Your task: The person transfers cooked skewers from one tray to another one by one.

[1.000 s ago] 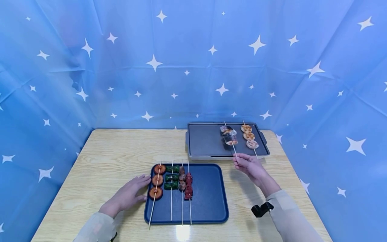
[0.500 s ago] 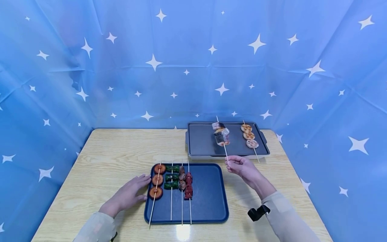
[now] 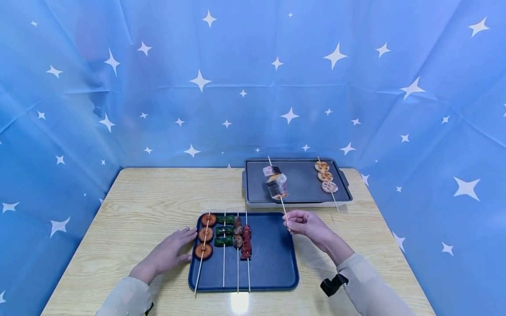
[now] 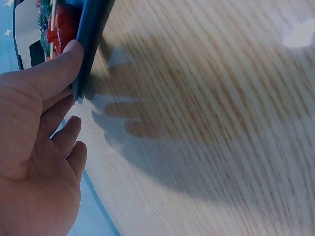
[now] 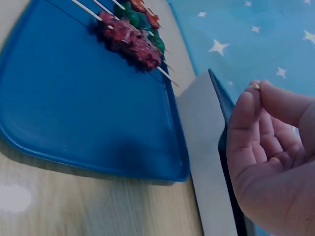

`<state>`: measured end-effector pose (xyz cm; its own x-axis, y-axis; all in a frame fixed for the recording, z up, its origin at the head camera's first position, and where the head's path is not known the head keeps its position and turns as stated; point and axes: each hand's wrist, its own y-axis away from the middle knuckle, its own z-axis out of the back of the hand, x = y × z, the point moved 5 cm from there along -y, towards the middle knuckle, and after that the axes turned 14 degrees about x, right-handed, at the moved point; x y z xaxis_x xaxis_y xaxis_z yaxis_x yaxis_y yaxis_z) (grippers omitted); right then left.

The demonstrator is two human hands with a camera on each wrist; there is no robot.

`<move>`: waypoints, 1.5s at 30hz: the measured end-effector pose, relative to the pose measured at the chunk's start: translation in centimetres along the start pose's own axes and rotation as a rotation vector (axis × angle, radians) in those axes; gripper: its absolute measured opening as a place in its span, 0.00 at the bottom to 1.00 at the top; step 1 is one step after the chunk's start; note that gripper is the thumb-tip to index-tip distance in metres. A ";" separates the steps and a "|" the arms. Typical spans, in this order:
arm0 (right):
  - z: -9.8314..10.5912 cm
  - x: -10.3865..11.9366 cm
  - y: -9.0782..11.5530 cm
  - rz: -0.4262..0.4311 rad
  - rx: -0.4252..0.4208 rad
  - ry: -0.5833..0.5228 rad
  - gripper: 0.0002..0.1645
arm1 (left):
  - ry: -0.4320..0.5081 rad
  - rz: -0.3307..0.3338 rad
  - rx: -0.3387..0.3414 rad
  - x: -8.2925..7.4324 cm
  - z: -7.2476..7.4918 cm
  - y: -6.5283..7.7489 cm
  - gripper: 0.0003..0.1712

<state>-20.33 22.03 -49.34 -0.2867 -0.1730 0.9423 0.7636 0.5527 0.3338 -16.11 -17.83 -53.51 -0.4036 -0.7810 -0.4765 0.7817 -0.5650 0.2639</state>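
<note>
In the head view my right hand [image 3: 308, 226] pinches the lower stick of a fish skewer [image 3: 278, 186], whose silvery dark-skinned chunks overlap the left part of the grey grill pan [image 3: 300, 193]. Seen from the right wrist, thumb and forefinger of that hand [image 5: 268, 128] meet at the stick's end. My left hand [image 3: 170, 252] rests with relaxed fingers against the left edge of the blue tray [image 3: 272, 263]; its thumb [image 4: 64, 69] lies at the rim. On the tray are a mushroom skewer [image 3: 205, 235], a green pepper skewer [image 3: 224, 231], a brownish meat skewer [image 3: 238, 232] and a red meat skewer [image 3: 247, 241].
A lotus root skewer [image 3: 325, 176] lies on the right side of the grill pan, its stick reaching past the front edge. Both trays stand on a wooden table [image 3: 158, 193]. A blue star-patterned cloth [image 3: 253, 109] hangs behind and at both sides.
My right hand has carried the fish skewer leftward over the grill pan and nearer to me, toward the blue tray. The left hand has stayed in place.
</note>
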 end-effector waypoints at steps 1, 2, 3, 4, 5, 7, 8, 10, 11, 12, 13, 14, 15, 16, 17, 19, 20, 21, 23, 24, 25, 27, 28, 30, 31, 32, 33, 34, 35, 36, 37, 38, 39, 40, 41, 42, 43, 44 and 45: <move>-0.2 0.0 0.0 0.006 0.007 0.006 0.17 | 0.003 0.003 0.001 0.0 0.0 0.0 0.37; -0.5 -0.1 0.0 0.011 0.012 0.006 0.18 | 0.006 0.005 0.002 0.0 0.0 0.0 0.37; -0.7 -0.2 0.0 0.016 0.017 0.009 0.19 | 0.005 0.006 0.004 0.0 0.0 0.0 0.37; -0.9 -0.2 0.0 0.017 0.020 0.005 0.21 | 0.005 0.008 0.006 -0.1 0.0 0.0 0.37; -1.2 -0.3 0.0 0.021 0.027 0.012 0.22 | 0.012 0.011 0.009 -0.1 0.0 0.0 0.37; -1.6 -0.4 0.0 0.015 0.031 0.020 0.25 | 0.022 0.017 0.013 -0.1 0.0 0.0 0.38; -1.8 -0.5 0.0 0.010 0.029 0.026 0.25 | 0.021 0.016 0.011 -0.2 0.0 0.1 0.38; -2.2 -0.6 0.0 0.007 0.032 0.045 0.26 | 0.020 0.015 0.009 -0.2 0.1 0.1 0.38; -2.4 -0.6 -0.1 0.005 0.034 0.055 0.26 | 0.019 0.014 0.007 -0.2 0.1 0.1 0.38; -2.6 -0.6 -0.1 0.001 0.036 0.060 0.26 | 0.019 0.016 0.008 -0.2 0.1 0.1 0.38; -2.9 -0.6 -0.1 0.000 0.040 0.062 0.25 | 0.019 0.017 0.009 -0.2 0.1 0.1 0.38; -3.1 -0.6 -0.2 -0.002 0.048 0.063 0.25 | 0.018 0.018 0.010 -0.2 0.1 0.1 0.38; -3.3 -0.7 -0.2 -0.005 0.057 0.061 0.25 | 0.018 0.019 0.013 -0.2 0.1 0.1 0.38; -3.4 -0.7 -0.3 -0.005 0.070 0.060 0.25 | 0.022 0.022 0.017 -0.1 0.1 0.1 0.38; -3.6 -0.8 -0.3 -0.007 0.082 0.059 0.24 | 0.018 0.021 0.019 -0.1 0.0 0.1 0.38; -4.0 -0.9 -0.3 -0.017 0.106 0.053 0.24 | 0.021 0.023 0.023 -0.1 0.0 0.0 0.38; -4.2 -1.0 -0.3 -0.018 0.122 0.054 0.24 | 0.022 0.022 0.024 -0.1 0.0 0.0 0.38; -4.4 -1.0 -0.3 -0.016 0.140 0.055 0.24 | 0.019 0.019 0.023 -0.1 0.0 0.0 0.38; -4.9 -1.1 -0.2 -0.019 0.174 0.057 0.24 | 0.021 0.017 0.023 -0.1 0.1 0.0 0.38; -5.2 -1.2 -0.2 -0.019 0.191 0.056 0.24 | 0.026 0.017 0.023 -0.1 0.1 0.0 0.38; -5.4 -1.3 -0.1 -0.015 0.210 0.060 0.24 | 0.024 0.016 0.023 -0.1 0.1 0.0 0.38; -6.0 -1.5 0.0 -0.020 0.239 0.062 0.24 | 0.023 0.017 0.022 -0.2 0.2 -0.1 0.38; -6.2 -1.6 0.0 -0.028 0.250 0.066 0.23 | 0.023 0.020 0.024 -0.2 0.2 -0.1 0.38; -6.7 -1.9 0.2 -0.045 0.266 0.074 0.22 | 0.023 0.025 0.024 -0.2 0.2 0.0 0.39; -6.9 -2.0 0.3 -0.056 0.272 0.079 0.21 | 0.022 0.027 0.023 -0.3 0.3 0.0 0.39; -7.1 -2.2 0.3 -0.069 0.274 0.080 0.20 | 0.025 0.029 0.023 -0.3 0.3 0.0 0.38; -7.3 -2.3 0.4 -0.077 0.278 0.085 0.19 | 0.025 0.029 0.023 -0.3 0.3 0.0 0.38; -7.5 -2.5 0.5 -0.085 0.280 0.089 0.19 | 0.027 0.030 0.024 -0.3 0.4 0.0 0.38; -7.6 -2.6 0.5 -0.093 0.281 0.090 0.18 | 0.030 0.031 0.024 -0.4 0.4 0.0 0.38; -7.7 -2.7 0.6 -0.099 0.279 0.091 0.18 | 0.031 0.031 0.025 -0.4 0.4 0.0 0.38; -7.9 -2.9 0.7 -0.106 0.280 0.089 0.17 | 0.034 0.031 0.027 -0.4 0.3 0.0 0.38; -8.0 -3.0 0.8 -0.112 0.278 0.087 0.17 | 0.034 0.032 0.030 -0.4 0.3 0.0 0.38; -8.1 -3.1 0.8 -0.118 0.280 0.086 0.16 | 0.035 0.033 0.033 -0.3 0.3 0.0 0.38; -8.2 -3.2 0.9 -0.123 0.279 0.083 0.16 | 0.036 0.034 0.036 -0.3 0.3 0.0 0.38; -8.3 -3.3 1.0 -0.127 0.279 0.079 0.16 | 0.037 0.035 0.039 -0.3 0.2 0.0 0.38; -8.4 -3.4 1.2 -0.128 0.281 0.077 0.15 | 0.037 0.035 0.041 -0.3 0.2 -0.1 0.38; -8.5 -3.5 1.3 -0.126 0.287 0.077 0.15 | 0.037 0.036 0.042 -0.2 0.2 -0.1 0.38; -8.6 -3.6 1.4 -0.124 0.291 0.077 0.15 | 0.037 0.037 0.042 -0.2 0.2 -0.1 0.38; -8.7 -3.7 1.5 -0.119 0.295 0.079 0.15 | 0.037 0.038 0.042 -0.2 0.2 -0.1 0.38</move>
<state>-13.08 16.45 -52.08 -0.3099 -0.3068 0.8999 0.5237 0.7349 0.4309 -16.16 -17.69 -53.25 -0.3553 -0.7922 -0.4962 0.7754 -0.5462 0.3169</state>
